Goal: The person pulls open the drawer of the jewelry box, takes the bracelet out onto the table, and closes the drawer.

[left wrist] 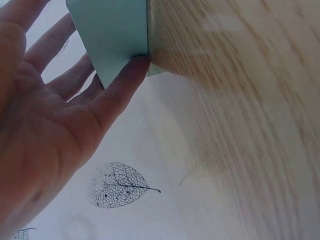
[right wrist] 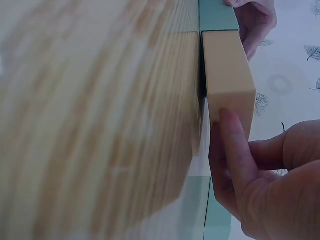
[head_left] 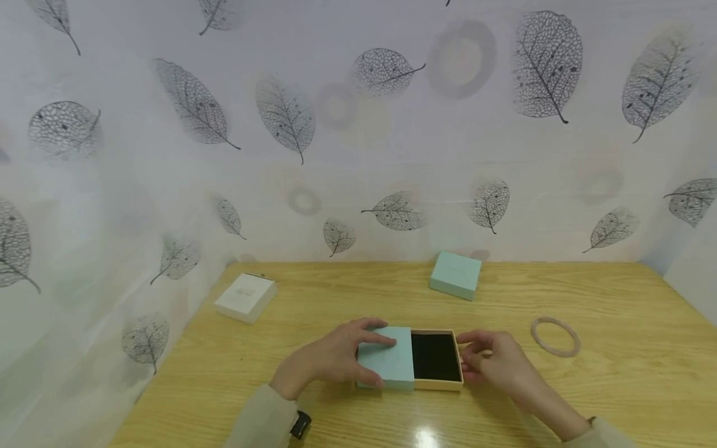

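A light-blue box stands in front of me with its sleeve (head_left: 386, 358) on the left and its cream-edged inner tray (head_left: 438, 385) drawn partway out to the right. Black lining (head_left: 434, 357) covers the visible inside of the tray. My left hand (head_left: 338, 351) holds the sleeve, thumb at the near side and fingers across the top and far side. In the left wrist view the thumb presses against the sleeve's edge (left wrist: 117, 35). At the tray's right end is my right hand (head_left: 495, 361); in the right wrist view a fairly straight finger (right wrist: 235, 137) touches the tray's end wall.
A white box (head_left: 246, 297) lies at the back left of the wooden table (head_left: 336, 292). Another light-blue box (head_left: 456, 275) sits at the back, near the leaf-patterned curtain (head_left: 358, 155). To the right of my right hand lies a pale ring (head_left: 556, 336), perhaps a bangle.
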Demonstrator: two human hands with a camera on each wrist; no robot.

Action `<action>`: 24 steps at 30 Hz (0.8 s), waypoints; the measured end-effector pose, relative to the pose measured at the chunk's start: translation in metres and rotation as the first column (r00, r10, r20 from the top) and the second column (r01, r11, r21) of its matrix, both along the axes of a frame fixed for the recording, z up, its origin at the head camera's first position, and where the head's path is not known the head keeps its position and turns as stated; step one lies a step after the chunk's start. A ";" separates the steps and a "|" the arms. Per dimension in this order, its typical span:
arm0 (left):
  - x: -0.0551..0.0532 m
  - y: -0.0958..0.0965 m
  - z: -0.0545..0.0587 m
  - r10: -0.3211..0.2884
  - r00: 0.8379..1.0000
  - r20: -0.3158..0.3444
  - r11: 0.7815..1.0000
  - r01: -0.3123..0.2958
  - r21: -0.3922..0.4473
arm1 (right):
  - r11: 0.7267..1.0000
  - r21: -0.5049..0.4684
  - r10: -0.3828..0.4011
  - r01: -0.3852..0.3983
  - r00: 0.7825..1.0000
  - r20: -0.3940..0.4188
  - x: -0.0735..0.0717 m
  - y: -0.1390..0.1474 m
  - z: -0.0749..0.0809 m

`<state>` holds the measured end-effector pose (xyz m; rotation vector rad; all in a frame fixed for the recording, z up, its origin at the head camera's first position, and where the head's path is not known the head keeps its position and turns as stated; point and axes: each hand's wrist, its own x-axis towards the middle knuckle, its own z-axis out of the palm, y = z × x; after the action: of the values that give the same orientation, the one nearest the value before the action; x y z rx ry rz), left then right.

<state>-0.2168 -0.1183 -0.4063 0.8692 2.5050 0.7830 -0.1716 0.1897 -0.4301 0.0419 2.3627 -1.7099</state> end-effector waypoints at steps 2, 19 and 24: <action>0.001 0.000 0.001 0.004 1.000 0.003 1.000 -0.004 -0.002 | 1.000 0.018 -0.014 0.014 1.000 0.006 0.000 -0.001 0.001; 0.000 0.000 0.001 0.005 1.000 0.002 1.000 -0.005 -0.016 | 0.997 0.058 -0.047 0.046 0.999 0.007 -0.001 -0.007 0.001; 0.000 0.000 0.000 0.006 1.000 0.003 1.000 -0.006 -0.014 | 0.997 0.054 -0.050 0.049 0.999 0.006 -0.001 -0.010 0.001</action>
<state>-0.2165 -0.1181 -0.4062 0.8551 2.5086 0.7675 -0.1722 0.1802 -0.4289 0.1163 2.4220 -1.6643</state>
